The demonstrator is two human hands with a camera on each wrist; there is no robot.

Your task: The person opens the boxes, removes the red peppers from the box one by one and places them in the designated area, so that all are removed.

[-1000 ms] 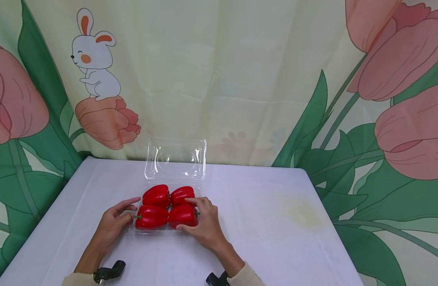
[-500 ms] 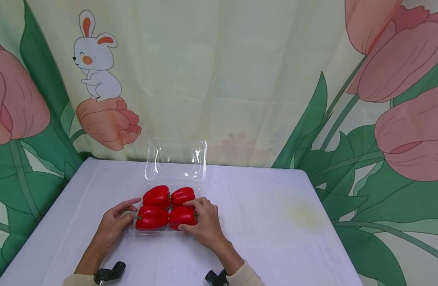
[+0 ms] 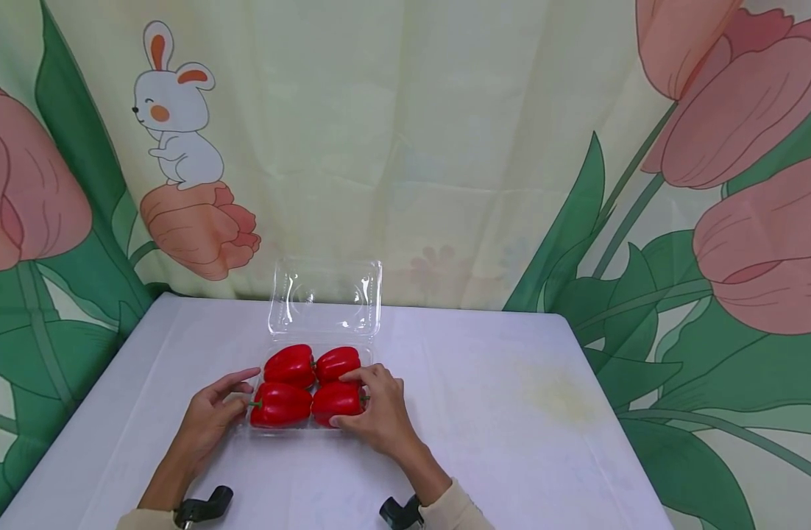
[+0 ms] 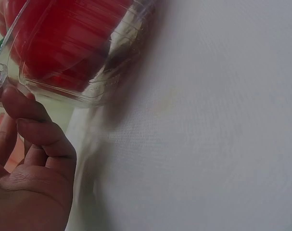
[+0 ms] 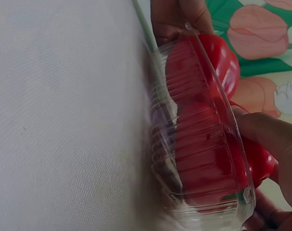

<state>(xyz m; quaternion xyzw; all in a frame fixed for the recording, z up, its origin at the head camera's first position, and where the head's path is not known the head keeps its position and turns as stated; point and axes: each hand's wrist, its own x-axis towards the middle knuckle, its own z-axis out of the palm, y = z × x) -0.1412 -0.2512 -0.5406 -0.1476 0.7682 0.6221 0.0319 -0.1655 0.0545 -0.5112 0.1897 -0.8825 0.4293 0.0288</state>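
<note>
In the head view, a clear plastic clamshell container (image 3: 339, 432) sits on the table, its hinged lid (image 3: 326, 296) standing up at the back. Several red bell peppers fill its base in two rows. My right hand (image 3: 382, 412) grips the front right bell pepper (image 3: 335, 400), thumb at its near side and fingers over its far side. At the container's left side, my left hand (image 3: 210, 416) holds the rim near the front left bell pepper (image 3: 282, 405), whose green stem points toward it. The right wrist view shows my right thumb (image 5: 266, 130) against the red pepper inside the clear wall.
A white cloth covers the table (image 3: 485, 412), with a faint yellowish stain (image 3: 567, 397) on the right. Behind the table hangs a curtain (image 3: 458, 147) printed with tulips and a rabbit. Black wrist mounts (image 3: 203, 506) show at both cuffs.
My right hand has shifted very slightly on the front right bell pepper, covering more of its stem end. The left hand, container and other peppers stay in place.
</note>
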